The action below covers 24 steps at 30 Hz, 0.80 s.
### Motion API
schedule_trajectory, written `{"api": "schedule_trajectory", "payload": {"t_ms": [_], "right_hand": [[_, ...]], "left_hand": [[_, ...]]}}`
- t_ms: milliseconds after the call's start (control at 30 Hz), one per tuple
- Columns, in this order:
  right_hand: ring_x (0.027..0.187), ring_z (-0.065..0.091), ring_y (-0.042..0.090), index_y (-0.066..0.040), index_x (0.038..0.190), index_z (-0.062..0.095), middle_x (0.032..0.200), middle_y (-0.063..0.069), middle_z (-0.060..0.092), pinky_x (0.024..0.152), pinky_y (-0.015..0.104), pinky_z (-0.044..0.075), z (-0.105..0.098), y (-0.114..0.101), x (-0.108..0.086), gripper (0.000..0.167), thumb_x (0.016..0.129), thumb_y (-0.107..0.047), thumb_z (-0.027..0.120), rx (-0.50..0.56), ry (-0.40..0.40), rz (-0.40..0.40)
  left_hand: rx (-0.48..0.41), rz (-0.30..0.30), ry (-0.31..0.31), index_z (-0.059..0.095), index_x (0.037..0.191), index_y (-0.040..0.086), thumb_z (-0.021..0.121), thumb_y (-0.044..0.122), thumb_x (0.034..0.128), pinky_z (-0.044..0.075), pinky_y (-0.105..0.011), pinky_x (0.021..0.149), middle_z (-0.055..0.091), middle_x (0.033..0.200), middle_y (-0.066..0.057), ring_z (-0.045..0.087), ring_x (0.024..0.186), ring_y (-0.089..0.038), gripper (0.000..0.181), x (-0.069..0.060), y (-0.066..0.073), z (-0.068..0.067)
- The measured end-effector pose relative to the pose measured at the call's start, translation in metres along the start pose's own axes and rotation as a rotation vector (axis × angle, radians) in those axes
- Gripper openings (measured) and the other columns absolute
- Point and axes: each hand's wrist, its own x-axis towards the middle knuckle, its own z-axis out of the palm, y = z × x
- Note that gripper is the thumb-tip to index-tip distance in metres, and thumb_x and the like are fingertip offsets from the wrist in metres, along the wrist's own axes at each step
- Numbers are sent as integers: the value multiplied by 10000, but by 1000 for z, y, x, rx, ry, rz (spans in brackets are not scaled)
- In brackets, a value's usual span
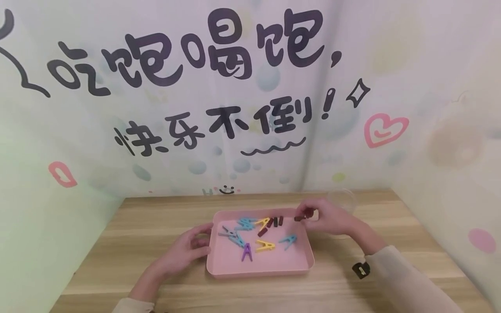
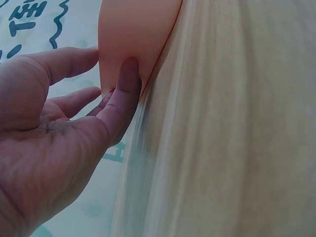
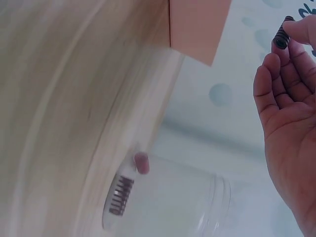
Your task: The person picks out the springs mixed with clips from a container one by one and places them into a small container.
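Note:
A pink tray (image 1: 260,274) holds blue, yellow and purple clothespins and several small dark brown pieces (image 1: 262,232). My left hand (image 1: 182,252) touches the outside of its left wall, fingers relaxed; the left wrist view shows the hand (image 2: 64,128) with fingertips against the tray wall (image 2: 136,29). At the tray's back right corner, my right hand (image 1: 332,216) pinches a dark brown piece (image 1: 299,218) between thumb and fingers. In the right wrist view the hand (image 3: 291,103) grips this ribbed piece (image 3: 283,33), clear of the tray (image 3: 197,27).
A clear jar (image 1: 346,198) stands behind my right hand; the right wrist view shows the jar (image 3: 173,197) with a ribbed brown piece (image 3: 121,196) and a smooth reddish one (image 3: 141,163) inside. A small black object (image 1: 361,270) is beside my right sleeve. Printed curtains surround the wooden table (image 1: 156,217).

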Motion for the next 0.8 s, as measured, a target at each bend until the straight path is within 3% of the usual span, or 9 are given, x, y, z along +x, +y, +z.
{"api": "schedule_trajectory", "payload": {"t_ms": [267, 500, 800], "right_hand": [[850, 654, 100, -217, 1012, 753, 953, -73, 748, 758, 432, 617, -14, 4, -13, 217, 893, -38, 781, -43, 46, 6], [804, 663, 58, -262, 978, 750, 919, -166, 732, 683, 356, 614, -28, 7, -21, 295, 849, -1, 798, -115, 118, -68], [848, 654, 96, -206, 1018, 759, 961, -76, 755, 754, 300, 584, -44, 12, -37, 291, 866, 38, 797, -72, 126, -27]], "left_hand": [[44, -21, 6, 304, 1601, -109, 661, 23, 1035, 547, -350, 1042, 405, 1568, -326, 568, 1338, -482, 682, 0, 3, 0], [50, -12, 10, 309, 1595, -118, 657, 5, 1032, 546, -351, 1042, 404, 1565, -337, 567, 1333, -499, 673, 1, 0, -2], [42, -11, -8, 302, 1597, -119, 655, 10, 1036, 549, -324, 1029, 397, 1559, -347, 562, 1333, -510, 675, 2, -5, -1]]}}
